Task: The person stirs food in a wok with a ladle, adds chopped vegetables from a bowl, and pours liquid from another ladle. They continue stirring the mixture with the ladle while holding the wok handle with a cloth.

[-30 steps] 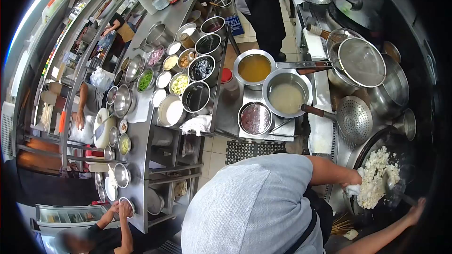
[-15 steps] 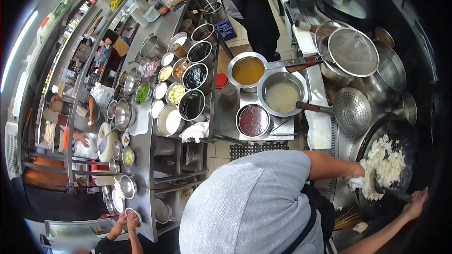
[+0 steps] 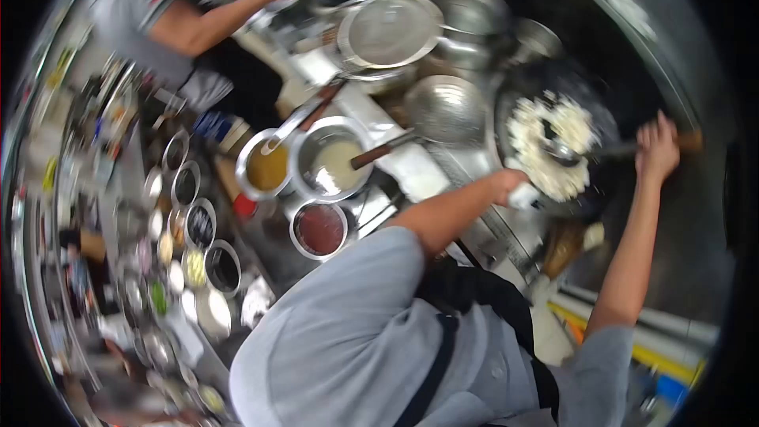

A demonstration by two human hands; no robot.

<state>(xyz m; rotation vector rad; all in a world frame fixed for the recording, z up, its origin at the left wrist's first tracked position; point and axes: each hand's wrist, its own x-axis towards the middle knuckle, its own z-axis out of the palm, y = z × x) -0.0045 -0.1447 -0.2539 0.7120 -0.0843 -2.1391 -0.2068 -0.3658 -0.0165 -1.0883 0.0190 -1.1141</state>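
Observation:
My left hand [image 3: 510, 187] is closed on a folded white cloth [image 3: 525, 197] at the near rim of a dark wok [image 3: 605, 122]. White, crumbly food, perhaps rice or egg, lies in a mound [image 3: 575, 120] inside the wok. My right hand [image 3: 657, 149] is wrapped around the long handle of a ladle [image 3: 563, 153]. The ladle's bowl rests in the food, and its wooden handle end sticks out past my fist.
Left of the wok sit a perforated skimmer [image 3: 447, 109] and a round mesh strainer [image 3: 390, 30]. Pots of yellow liquid [image 3: 268, 164], cloudy liquid [image 3: 336, 166] and red sauce [image 3: 319, 229] stand nearby. A co-worker [image 3: 178, 32] works at the upper left.
My view has swung around, so the wok and pots appear higher and further left, with blur. The ladle's bowl has moved toward the middle of the food.

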